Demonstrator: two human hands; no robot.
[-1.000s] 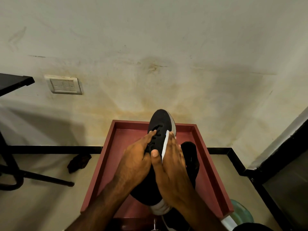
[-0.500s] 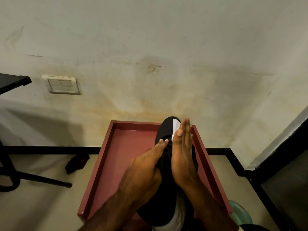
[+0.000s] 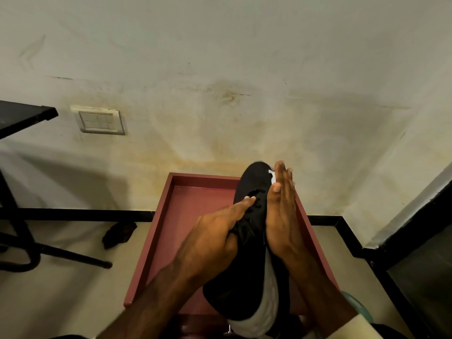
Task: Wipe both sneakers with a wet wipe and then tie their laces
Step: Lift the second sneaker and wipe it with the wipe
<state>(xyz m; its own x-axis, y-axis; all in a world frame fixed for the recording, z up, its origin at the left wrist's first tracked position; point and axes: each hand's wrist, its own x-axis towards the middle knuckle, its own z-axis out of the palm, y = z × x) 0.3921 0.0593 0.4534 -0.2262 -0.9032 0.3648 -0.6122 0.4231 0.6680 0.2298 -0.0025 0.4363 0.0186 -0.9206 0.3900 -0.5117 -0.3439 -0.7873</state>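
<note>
My right hand (image 3: 281,216) lies flat against the sneaker's outer flank, fingers straight and together, thumb up along the edge. A scrap of white, which I take to be the wet wipe (image 3: 271,172), shows just past my fingertips; the rest of it is hidden under my palm. Across from it, my left hand (image 3: 215,238) steadies the sneaker (image 3: 252,265) from the other side, index finger stretched over the laces (image 3: 256,206) while the remaining fingers wrap under the shoe, out of sight. So the shoe sits sandwiched between my two hands, raised off the red tray (image 3: 159,241) below them. Its long axis runs straight away from me: toe beyond my right fingertips, aimed at the stained wall (image 3: 220,69), heel and white sole (image 3: 266,297) back toward my wrists. I judge this to be the wiping step on the first shoe, with the stroke reaching the toe end. Next I would need to draw the wipe back along the flank or roll the shoe with my left hand to bring up an uncleaned face, holding pressure so the wipe does not slip out. The laces look untied, and I cannot make out the second shoe here.
</note>
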